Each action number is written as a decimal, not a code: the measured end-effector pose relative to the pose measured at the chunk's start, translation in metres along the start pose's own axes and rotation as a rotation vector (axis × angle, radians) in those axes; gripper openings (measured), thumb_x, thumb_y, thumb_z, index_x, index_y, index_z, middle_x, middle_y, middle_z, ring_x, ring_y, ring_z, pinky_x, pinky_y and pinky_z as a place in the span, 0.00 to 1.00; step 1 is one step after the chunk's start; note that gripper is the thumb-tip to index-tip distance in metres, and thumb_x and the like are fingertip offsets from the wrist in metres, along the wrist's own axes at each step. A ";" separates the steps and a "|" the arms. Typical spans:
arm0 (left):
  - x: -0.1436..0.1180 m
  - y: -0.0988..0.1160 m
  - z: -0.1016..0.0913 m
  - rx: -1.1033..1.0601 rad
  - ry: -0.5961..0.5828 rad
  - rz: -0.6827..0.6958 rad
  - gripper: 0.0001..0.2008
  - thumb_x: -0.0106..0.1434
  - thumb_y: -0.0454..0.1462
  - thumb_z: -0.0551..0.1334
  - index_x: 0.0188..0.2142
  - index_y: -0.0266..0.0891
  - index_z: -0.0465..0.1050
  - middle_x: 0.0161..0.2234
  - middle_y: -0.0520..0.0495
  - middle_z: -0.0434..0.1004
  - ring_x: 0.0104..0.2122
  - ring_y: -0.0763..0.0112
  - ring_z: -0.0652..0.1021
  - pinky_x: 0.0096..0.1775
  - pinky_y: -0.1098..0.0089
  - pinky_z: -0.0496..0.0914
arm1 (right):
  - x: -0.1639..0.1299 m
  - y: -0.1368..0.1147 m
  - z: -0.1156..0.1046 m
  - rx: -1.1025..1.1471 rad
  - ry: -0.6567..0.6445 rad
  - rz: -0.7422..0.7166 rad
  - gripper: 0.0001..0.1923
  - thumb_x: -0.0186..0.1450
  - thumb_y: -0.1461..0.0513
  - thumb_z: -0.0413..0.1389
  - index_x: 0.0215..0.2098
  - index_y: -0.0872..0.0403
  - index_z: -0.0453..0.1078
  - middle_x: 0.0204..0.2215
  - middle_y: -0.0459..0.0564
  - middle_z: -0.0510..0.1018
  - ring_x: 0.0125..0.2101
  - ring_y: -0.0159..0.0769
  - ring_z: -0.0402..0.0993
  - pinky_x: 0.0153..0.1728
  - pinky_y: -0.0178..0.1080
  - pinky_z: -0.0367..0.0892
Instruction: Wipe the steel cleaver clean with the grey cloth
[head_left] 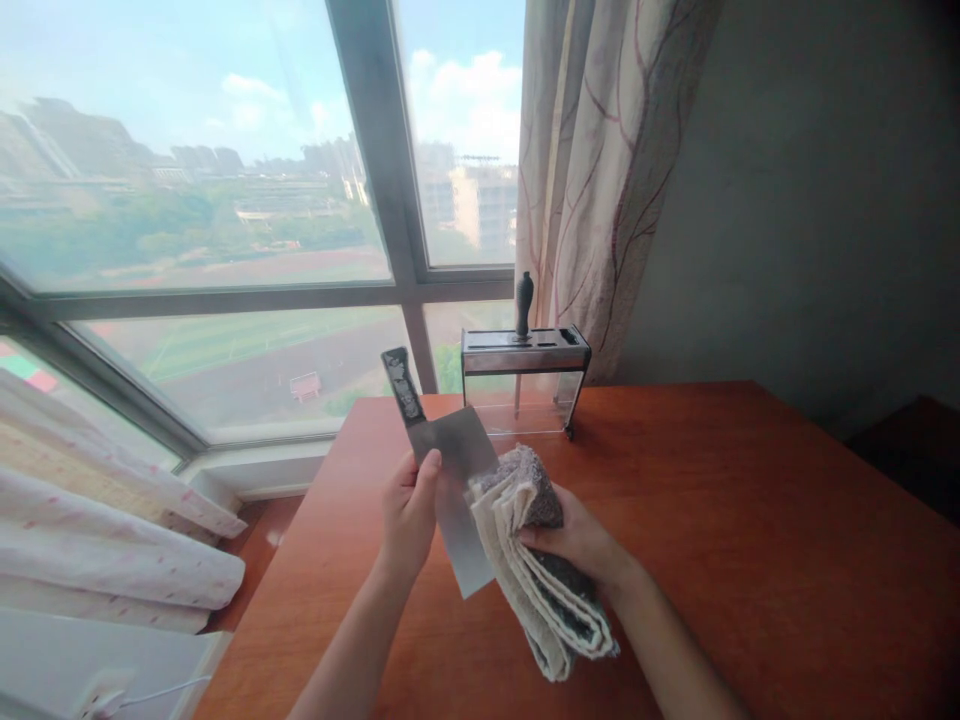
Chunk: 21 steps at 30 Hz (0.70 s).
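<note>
Nearest: right hand (581, 540), grip pinching a folded cloth (517, 570), fingers behind, thumb on the near side. Left hand (411, 505), grip pinching a cleaver (459, 510) by the blade close to the handle, thumb flat on the face. Cleaver is up off the table (697, 560), between the hands; blade lies to the right of the left grip, toward the cloth. Long axis runs from handle, far left, to blade end, near right. Cloth runs roughly parallel and overlaps the blade's right side; exact contact can't tell. Left hand is nearer the cleaver.

Farther: clear-walled knife stand (487, 352) at the table's far edge, one knife (524, 305) upright in it, handle up. Behind: window (225, 180), patterned curtain (622, 150).

Count: two hands, one cleaver, one cloth, one table, one stand, one stored knife.
</note>
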<state>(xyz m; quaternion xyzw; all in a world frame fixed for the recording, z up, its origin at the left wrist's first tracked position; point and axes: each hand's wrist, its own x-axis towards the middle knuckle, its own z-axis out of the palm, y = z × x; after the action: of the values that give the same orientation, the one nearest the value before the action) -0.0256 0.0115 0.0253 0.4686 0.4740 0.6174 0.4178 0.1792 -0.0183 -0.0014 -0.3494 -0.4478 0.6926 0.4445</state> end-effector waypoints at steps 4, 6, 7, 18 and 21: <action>0.007 -0.002 -0.006 -0.057 0.045 -0.033 0.16 0.62 0.48 0.61 0.39 0.37 0.76 0.29 0.49 0.77 0.32 0.67 0.74 0.34 0.72 0.67 | -0.001 -0.005 -0.003 -0.030 -0.048 0.023 0.23 0.50 0.61 0.70 0.43 0.52 0.73 0.37 0.43 0.79 0.36 0.32 0.73 0.39 0.34 0.65; 0.009 -0.004 -0.006 -0.065 0.015 -0.053 0.17 0.62 0.48 0.61 0.38 0.37 0.77 0.29 0.49 0.78 0.31 0.67 0.74 0.33 0.72 0.67 | 0.000 -0.008 -0.004 -0.040 -0.050 0.037 0.23 0.50 0.61 0.71 0.43 0.53 0.73 0.36 0.43 0.79 0.35 0.32 0.73 0.39 0.33 0.65; 0.010 -0.005 -0.006 -0.064 -0.001 -0.057 0.17 0.61 0.48 0.62 0.38 0.36 0.77 0.30 0.48 0.78 0.31 0.66 0.75 0.33 0.72 0.67 | 0.001 -0.009 -0.005 -0.042 -0.050 0.042 0.24 0.50 0.61 0.71 0.43 0.53 0.72 0.36 0.43 0.79 0.35 0.32 0.73 0.38 0.33 0.65; -0.010 -0.001 0.016 0.032 -0.396 -0.007 0.15 0.62 0.46 0.61 0.32 0.35 0.77 0.27 0.48 0.75 0.29 0.67 0.71 0.34 0.70 0.66 | 0.017 -0.033 -0.002 -0.035 0.133 -0.052 0.22 0.49 0.57 0.70 0.39 0.55 0.73 0.32 0.44 0.79 0.31 0.34 0.73 0.35 0.35 0.66; -0.012 -0.005 0.018 0.092 -0.417 -0.014 0.16 0.63 0.47 0.60 0.29 0.35 0.74 0.25 0.50 0.71 0.26 0.70 0.67 0.30 0.72 0.62 | 0.019 -0.033 -0.002 0.011 0.251 -0.081 0.20 0.51 0.55 0.69 0.39 0.54 0.73 0.32 0.45 0.79 0.31 0.36 0.74 0.35 0.36 0.67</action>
<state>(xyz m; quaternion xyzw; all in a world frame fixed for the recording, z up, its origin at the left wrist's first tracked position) -0.0052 0.0045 0.0207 0.6013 0.4082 0.4820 0.4893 0.1840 0.0071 0.0267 -0.4123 -0.3985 0.6275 0.5267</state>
